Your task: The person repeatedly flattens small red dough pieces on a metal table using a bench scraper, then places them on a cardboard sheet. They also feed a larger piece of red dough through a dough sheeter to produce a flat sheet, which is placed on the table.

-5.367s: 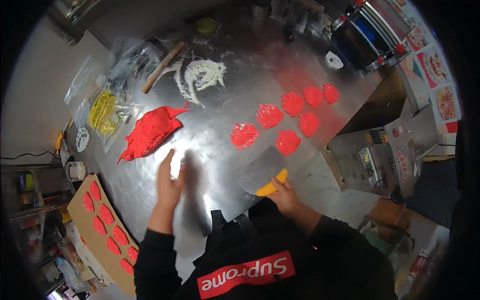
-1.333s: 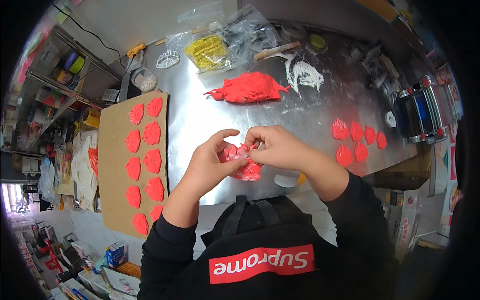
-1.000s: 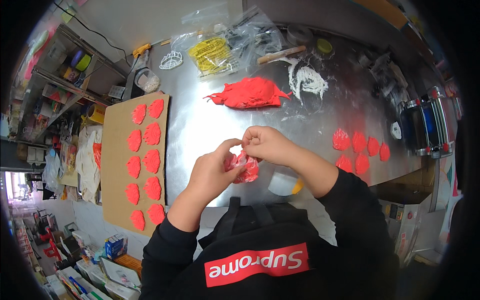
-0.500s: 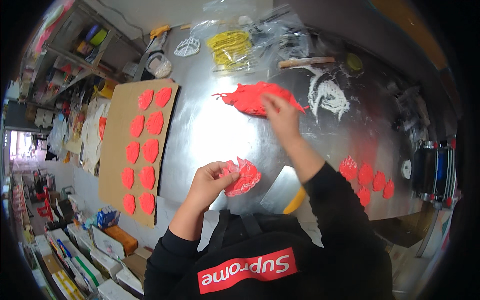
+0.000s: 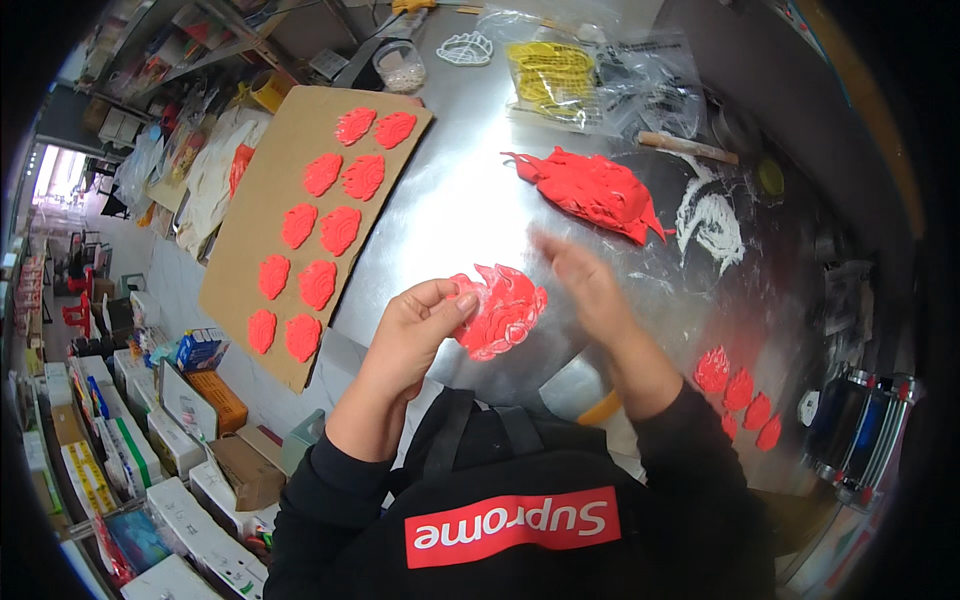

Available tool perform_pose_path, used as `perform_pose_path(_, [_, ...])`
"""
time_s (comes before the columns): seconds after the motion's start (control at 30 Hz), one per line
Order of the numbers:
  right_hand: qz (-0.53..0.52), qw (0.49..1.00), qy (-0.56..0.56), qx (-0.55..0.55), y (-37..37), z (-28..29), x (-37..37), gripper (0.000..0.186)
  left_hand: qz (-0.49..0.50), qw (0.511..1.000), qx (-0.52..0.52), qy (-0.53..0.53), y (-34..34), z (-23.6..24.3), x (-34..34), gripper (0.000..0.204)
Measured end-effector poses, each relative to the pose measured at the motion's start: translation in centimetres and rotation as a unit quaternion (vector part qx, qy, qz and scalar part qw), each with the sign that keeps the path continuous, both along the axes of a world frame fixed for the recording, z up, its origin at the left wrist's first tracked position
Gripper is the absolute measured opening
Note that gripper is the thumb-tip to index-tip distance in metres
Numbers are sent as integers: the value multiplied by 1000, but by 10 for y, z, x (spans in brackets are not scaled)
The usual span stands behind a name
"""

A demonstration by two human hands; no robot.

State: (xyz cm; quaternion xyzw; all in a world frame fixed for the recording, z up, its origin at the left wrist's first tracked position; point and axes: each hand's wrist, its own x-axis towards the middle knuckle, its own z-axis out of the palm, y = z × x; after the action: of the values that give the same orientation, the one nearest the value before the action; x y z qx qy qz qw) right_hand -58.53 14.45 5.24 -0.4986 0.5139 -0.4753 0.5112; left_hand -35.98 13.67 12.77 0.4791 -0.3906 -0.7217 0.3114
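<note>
Workshop, metal worktable (image 5: 450, 190), cluttered shelves (image 5: 228, 48)

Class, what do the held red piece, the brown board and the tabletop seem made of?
Red piece: perhaps clay or dough, slightly shiny, bearing moulded-looking lines. Brown board: likely cardboard, plain and dull. Tabletop: apparently metal, smooth grey, with bright glare.

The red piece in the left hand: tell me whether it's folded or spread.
Spread: the red piece shows its broad face and jagged edge; the part covered by the left hand is hidden.
</note>
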Motion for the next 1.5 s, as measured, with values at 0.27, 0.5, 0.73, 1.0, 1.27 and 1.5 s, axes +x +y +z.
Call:
perform_pose_path(0.27, [48, 946, -272, 168, 27, 21, 105, 32, 36, 999, 26, 24, 6, -8, 71, 19])
perform_pose_path(0.5, [62, 944, -217, 243, 20, 0, 220, 36, 101, 993, 53, -24, 4, -41, 224, 15])
perform_pose_path(0.73, [18, 933, -162, 320, 21, -23, 313, 28, 238, 963, 17, -128, -56, -105, 461, 22])
perform_pose_path(1.0, [-28, 932, -136, 336, 30, -20, 359, 27, 145, 981, 96, -84, -106, -157, 509, 21])
perform_pose_path(1.27, [-42, 935, -128, 328, 27, -16, 377, 27, 96, 985, 113, -90, -114, -155, 518, 17])
perform_pose_path(1.5, [-47, 934, -116, 333, 28, -18, 385, 27, 123, 980, 107, -117, -107, -161, 513, 16])
